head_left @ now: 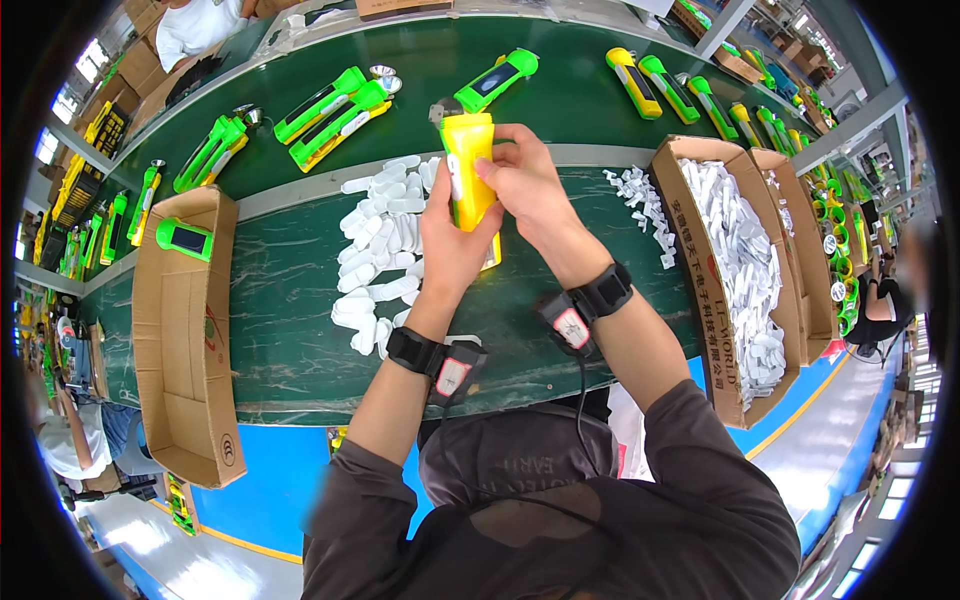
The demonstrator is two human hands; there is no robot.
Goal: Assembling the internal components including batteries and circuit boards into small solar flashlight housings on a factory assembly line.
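Observation:
Over the green work surface I hold a yellow flashlight (467, 165) with a green edge at its head end. A silvery lamp part shows beside that end. My left hand (455, 240) is wrapped round its lower side. My right hand (530, 190) grips it from the right, thumb pressed on the yellow face. Just left of my hands lies a loose pile of white oblong plastic pieces (370, 240). Another yellow item, partly hidden by my hands, shows its lower end below them. Smaller white pieces (640, 205) are scattered further right.
A cardboard box (180, 400) stands at left, a green flashlight (185, 240) with a dark panel in it. The right-hand box (690, 250) holds many white pieces. Across the far side, a green belt (430, 65) carries several green and yellow flashlights (325, 105). Other people are at both sides.

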